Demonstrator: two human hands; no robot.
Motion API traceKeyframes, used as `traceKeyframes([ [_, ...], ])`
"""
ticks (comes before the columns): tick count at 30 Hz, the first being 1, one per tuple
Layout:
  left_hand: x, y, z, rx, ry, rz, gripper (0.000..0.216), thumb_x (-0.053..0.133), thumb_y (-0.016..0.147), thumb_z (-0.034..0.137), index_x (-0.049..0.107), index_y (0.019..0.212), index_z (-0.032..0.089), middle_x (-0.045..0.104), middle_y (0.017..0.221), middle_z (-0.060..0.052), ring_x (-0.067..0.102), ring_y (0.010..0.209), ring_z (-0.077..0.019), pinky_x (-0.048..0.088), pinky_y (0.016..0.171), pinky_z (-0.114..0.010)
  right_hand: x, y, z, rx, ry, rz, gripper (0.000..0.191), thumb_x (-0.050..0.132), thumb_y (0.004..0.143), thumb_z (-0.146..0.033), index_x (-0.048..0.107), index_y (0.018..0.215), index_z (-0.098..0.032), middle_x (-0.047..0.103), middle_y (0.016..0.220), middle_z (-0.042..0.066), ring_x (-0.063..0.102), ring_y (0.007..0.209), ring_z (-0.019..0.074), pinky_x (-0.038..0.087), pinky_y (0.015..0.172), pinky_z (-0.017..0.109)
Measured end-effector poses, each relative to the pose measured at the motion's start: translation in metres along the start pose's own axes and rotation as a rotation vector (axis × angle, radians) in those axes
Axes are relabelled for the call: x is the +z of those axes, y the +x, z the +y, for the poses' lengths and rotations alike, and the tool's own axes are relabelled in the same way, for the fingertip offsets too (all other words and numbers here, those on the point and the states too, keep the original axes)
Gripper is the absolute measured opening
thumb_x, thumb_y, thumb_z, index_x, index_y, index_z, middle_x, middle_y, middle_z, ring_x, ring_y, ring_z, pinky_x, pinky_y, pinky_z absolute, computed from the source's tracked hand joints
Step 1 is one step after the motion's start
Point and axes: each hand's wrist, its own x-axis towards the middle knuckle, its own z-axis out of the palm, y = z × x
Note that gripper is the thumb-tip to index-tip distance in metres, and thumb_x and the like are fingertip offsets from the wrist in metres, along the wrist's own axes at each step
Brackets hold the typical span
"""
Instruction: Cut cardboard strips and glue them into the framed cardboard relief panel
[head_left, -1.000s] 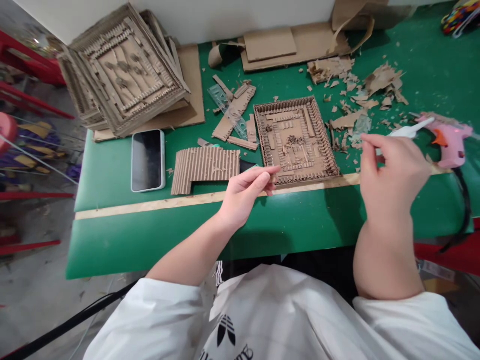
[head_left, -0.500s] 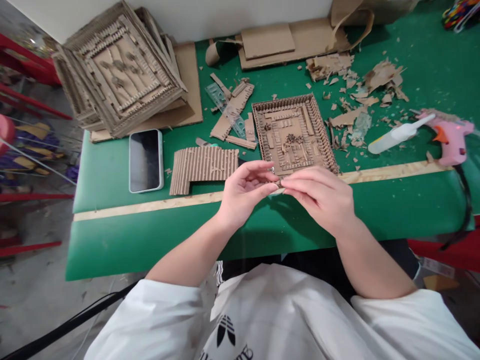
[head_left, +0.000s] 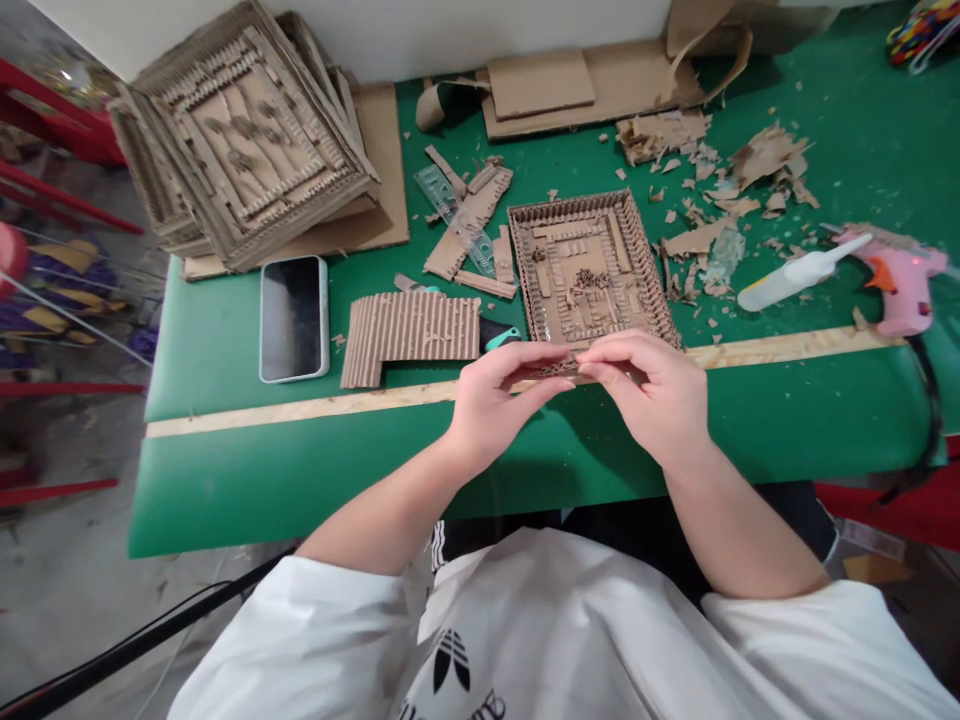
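My left hand (head_left: 499,400) and my right hand (head_left: 654,395) meet fingertip to fingertip over the near wall of a square cardboard tray (head_left: 651,262). Both are closed in a pinch around a small brown bit of cardboard, mostly hidden by the fingers. Corrugated strips line the tray's walls and floor, with small curled bits in its middle. Left of the tray lies an L-shaped sheet of corrugated cardboard (head_left: 416,325). Part of a cutter with a black and teal handle (head_left: 501,334) shows from under that sheet.
A phone (head_left: 294,320) lies at left, below stacked cardboard frames (head_left: 247,140). A clear ruler (head_left: 454,215) rests among strips behind. Torn scraps (head_left: 769,160), a white glue bottle (head_left: 787,280) and a pink glue gun (head_left: 904,290) with its cord occupy the right.
My hands have shifted slightly right, and the right fingers have curled more. More of the cutter's handle now shows beside my left hand. The view has moved a little.
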Motion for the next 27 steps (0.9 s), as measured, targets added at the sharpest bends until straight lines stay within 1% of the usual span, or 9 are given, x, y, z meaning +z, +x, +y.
traceKeyframes([
  [3,0.0003,-0.0014,0.0016,0.094,0.172,0.053,0.013,0.073,0.075,0.027,0.072,0.086,0.021,0.073,0.083,-0.002,0.069,0.076,-0.0135,0.058,0.073,-0.024,0.0007,-0.0014,0.0017,0.056,0.041,-0.019,0.007,0.063,0.081,-0.023,0.068,0.080,-0.019,0.067,0.079,-0.001,0.063,0.072,0.0052,0.051,0.063,0.014],
  [7,-0.0018,0.0007,0.0040,0.253,0.314,0.033,0.006,0.070,0.077,0.027,0.072,0.081,0.022,0.073,0.079,-0.001,0.067,0.072,-0.0130,0.056,0.067,-0.023,-0.0002,-0.0015,0.0032,0.131,0.094,-0.068,0.008,0.063,0.080,-0.025,0.068,0.078,-0.019,0.066,0.076,-0.001,0.062,0.071,0.0057,0.052,0.065,0.015],
  [10,-0.0029,0.0023,0.0054,0.342,0.356,0.002,0.004,0.070,0.078,0.025,0.072,0.080,0.022,0.073,0.077,0.000,0.067,0.070,-0.0121,0.054,0.065,-0.022,-0.0012,-0.0009,0.0025,0.131,0.112,-0.087,0.008,0.063,0.080,-0.023,0.067,0.076,-0.018,0.066,0.076,-0.001,0.062,0.071,0.0051,0.051,0.064,0.014],
  [13,-0.0027,0.0024,0.0054,0.370,0.344,-0.014,0.004,0.070,0.077,0.022,0.072,0.081,0.023,0.073,0.077,0.000,0.066,0.069,-0.0113,0.053,0.065,-0.021,-0.0015,-0.0009,0.0016,0.109,0.108,-0.081,0.007,0.063,0.080,-0.023,0.067,0.076,-0.018,0.066,0.075,-0.002,0.061,0.070,0.0043,0.050,0.063,0.013],
  [17,-0.0016,0.0002,0.0027,0.301,0.287,-0.010,0.006,0.071,0.077,0.024,0.072,0.082,0.022,0.073,0.079,-0.001,0.067,0.072,-0.0124,0.055,0.066,-0.023,0.0000,-0.0020,0.0034,0.097,0.101,-0.084,0.009,0.062,0.081,-0.025,0.066,0.077,-0.018,0.065,0.075,-0.002,0.061,0.069,0.0044,0.051,0.063,0.014],
  [20,-0.0013,-0.0017,0.0003,0.179,0.147,0.024,0.020,0.072,0.076,0.029,0.069,0.094,0.022,0.072,0.088,-0.002,0.069,0.080,-0.0140,0.058,0.072,-0.025,0.0017,-0.0033,0.0068,0.123,0.115,-0.038,0.009,0.061,0.082,-0.026,0.065,0.079,-0.019,0.065,0.077,-0.001,0.062,0.071,0.0053,0.053,0.064,0.015],
  [22,-0.0016,-0.0021,0.0000,0.088,0.043,0.058,0.027,0.075,0.073,0.032,0.068,0.097,0.022,0.072,0.091,-0.002,0.070,0.083,-0.0149,0.059,0.073,-0.025,0.0025,-0.0041,0.0088,0.142,0.117,-0.008,0.009,0.061,0.082,-0.026,0.066,0.079,-0.019,0.065,0.078,-0.001,0.063,0.073,0.0066,0.054,0.066,0.016],
  [24,-0.0020,-0.0020,0.0009,0.023,-0.015,0.082,0.024,0.076,0.071,0.032,0.068,0.091,0.022,0.072,0.087,-0.001,0.070,0.080,-0.0149,0.059,0.072,-0.026,0.0029,-0.0045,0.0097,0.157,0.127,0.004,0.008,0.062,0.081,-0.026,0.066,0.080,-0.019,0.066,0.080,0.000,0.064,0.074,0.0073,0.055,0.067,0.017],
  [27,-0.0022,-0.0016,0.0024,-0.007,-0.012,0.108,0.017,0.075,0.072,0.032,0.070,0.082,0.019,0.072,0.079,-0.001,0.070,0.072,-0.0143,0.060,0.068,-0.025,0.0032,-0.0041,0.0093,0.166,0.179,0.019,0.006,0.062,0.081,-0.023,0.066,0.082,-0.019,0.067,0.082,0.000,0.065,0.074,0.0064,0.056,0.067,0.015],
])
